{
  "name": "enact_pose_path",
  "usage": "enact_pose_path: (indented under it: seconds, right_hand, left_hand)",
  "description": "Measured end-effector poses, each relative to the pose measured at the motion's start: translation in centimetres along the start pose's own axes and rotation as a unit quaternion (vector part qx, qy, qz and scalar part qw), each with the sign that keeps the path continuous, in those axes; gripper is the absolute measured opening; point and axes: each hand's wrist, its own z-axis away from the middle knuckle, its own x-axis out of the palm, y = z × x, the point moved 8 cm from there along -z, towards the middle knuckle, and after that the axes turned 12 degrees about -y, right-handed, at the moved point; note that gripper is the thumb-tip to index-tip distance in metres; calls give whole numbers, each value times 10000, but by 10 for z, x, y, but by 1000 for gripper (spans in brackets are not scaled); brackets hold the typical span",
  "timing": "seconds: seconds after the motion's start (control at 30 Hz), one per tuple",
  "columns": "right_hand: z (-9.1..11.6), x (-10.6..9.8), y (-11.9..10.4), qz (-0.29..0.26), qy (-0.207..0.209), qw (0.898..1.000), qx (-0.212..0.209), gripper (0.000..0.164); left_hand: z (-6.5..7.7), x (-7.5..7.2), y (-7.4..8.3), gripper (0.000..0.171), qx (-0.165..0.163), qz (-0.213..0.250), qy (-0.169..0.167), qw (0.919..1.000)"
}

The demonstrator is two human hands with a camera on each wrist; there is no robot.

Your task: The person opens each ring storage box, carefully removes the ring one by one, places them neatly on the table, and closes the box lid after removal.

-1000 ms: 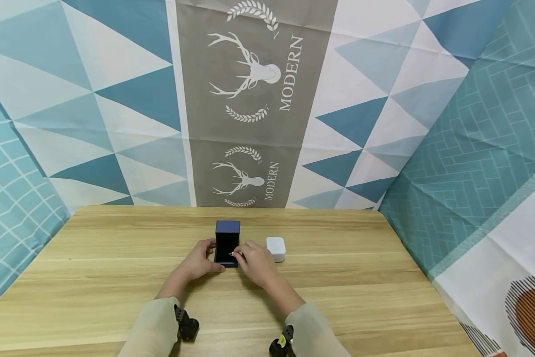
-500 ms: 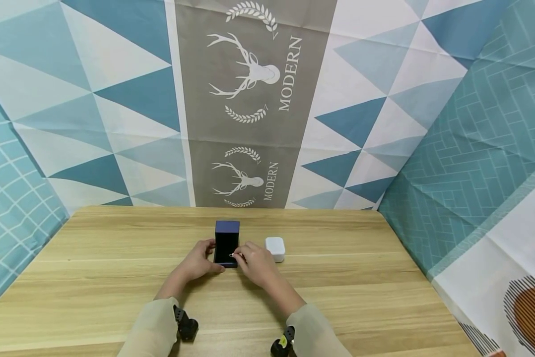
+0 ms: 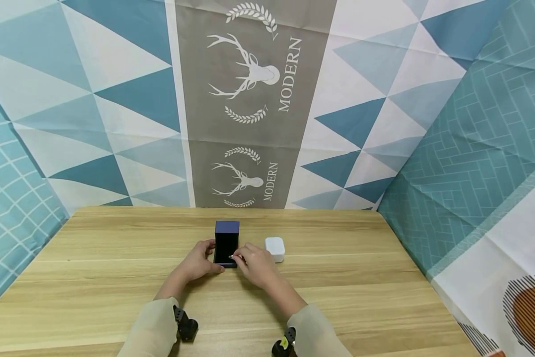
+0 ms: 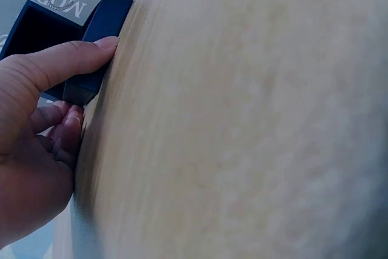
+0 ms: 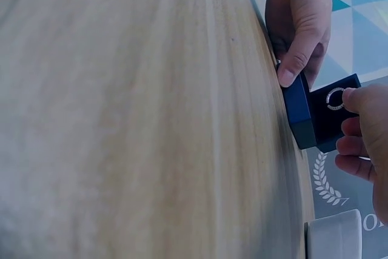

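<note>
The shiny silver ring [image 3: 231, 257] has come down a tiny bit since a moment ago, and the right hand [image 3: 256, 265] that pinches it has come down too. The dark blue ring box [image 3: 227, 227] and the left hand [image 3: 198, 260] look just as they were. The box sits with its lid up on the wooden table [image 3: 361, 277]. The left hand grips its bottom part, with the thumb over the front edge. The ring is in front of the lid, above the bottom part. The inside is too dark to tell if there is a slot.

The ring could slip, I think, because it is small and only the fingertips have it. If it fell, it might bounce off the box and roll across the table. If the right hand pushed too hard or bumped the lid, the box could tip, more so if the left hand let go. The small white box [image 3: 275, 249] is just beside the right hand, so a quick swing could knock it.
</note>
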Motion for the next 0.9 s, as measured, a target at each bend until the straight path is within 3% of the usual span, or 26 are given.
enact_pose_path:
  seconds: [0.9]
  right_hand:
    - [5, 3, -3, 103, -124, 9996, -213, 14]
  left_hand:
    - [1, 0, 1, 89, 59, 59, 14, 10000]
